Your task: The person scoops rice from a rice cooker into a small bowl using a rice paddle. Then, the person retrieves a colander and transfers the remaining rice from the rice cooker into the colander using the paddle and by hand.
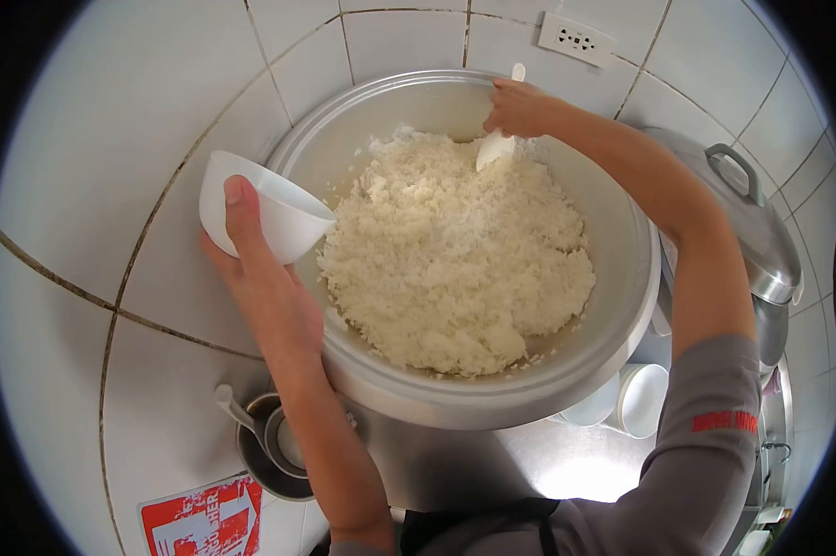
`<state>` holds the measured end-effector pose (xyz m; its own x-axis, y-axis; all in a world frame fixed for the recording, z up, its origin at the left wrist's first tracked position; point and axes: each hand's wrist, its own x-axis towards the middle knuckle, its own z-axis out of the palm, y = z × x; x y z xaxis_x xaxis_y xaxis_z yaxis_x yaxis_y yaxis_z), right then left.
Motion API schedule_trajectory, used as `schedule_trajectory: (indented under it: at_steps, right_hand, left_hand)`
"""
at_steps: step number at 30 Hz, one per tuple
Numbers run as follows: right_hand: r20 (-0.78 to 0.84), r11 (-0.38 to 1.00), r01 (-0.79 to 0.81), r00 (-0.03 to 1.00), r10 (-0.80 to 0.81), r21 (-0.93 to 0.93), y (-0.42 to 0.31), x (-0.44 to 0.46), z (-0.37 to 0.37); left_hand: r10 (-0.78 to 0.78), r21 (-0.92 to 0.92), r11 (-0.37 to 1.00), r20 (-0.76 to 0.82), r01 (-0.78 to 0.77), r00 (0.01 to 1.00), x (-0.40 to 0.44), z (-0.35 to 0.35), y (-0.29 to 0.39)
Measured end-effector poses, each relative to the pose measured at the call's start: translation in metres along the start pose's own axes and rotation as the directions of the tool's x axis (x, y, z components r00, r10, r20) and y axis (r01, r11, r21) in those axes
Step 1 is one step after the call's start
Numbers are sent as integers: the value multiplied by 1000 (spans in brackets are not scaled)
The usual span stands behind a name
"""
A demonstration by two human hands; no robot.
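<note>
My left hand [258, 250] grips a white bowl [283, 218], thumb over its outside, tilted toward the pot at its left rim. In my right hand [521, 109] is a white rice paddle [496, 148], its handle end sticking up past my fingers and its blade dipping into the rice at the far side. Cooked white rice [455, 250] is heaped in a large round metal pot [612, 306]. The inside of the bowl is mostly turned from view, so I cannot tell what it holds.
A lidded metal pot [760, 222] stands at the right. White bowls [642, 400] sit below the rice pot's right side. At lower left are a dark pot [283, 477] with a ladle [237, 408], and a red-and-white sign [205, 519]. A wall outlet [575, 39] is behind.
</note>
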<state>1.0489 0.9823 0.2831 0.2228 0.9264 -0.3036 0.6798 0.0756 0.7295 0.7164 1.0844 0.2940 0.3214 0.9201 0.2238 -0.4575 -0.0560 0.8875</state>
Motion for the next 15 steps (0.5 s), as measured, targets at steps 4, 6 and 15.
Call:
schedule_trajectory:
  at_steps: [4,6,15]
  right_hand:
    - [-25,977,-11,1000,17,213,-5,-26,9]
    - [62,973,-51,997,38,224,-16,-41,10]
    - [45,892,-428,904,426,149,-67,-87,3]
  left_hand:
    - [-6,-32,999,18,7,1000,-1,-2,0]
    - [-11,-42,999,15,11,1000,0,-2,1]
    - [8,-57,998,45,-5,999,-1,-3,-2]
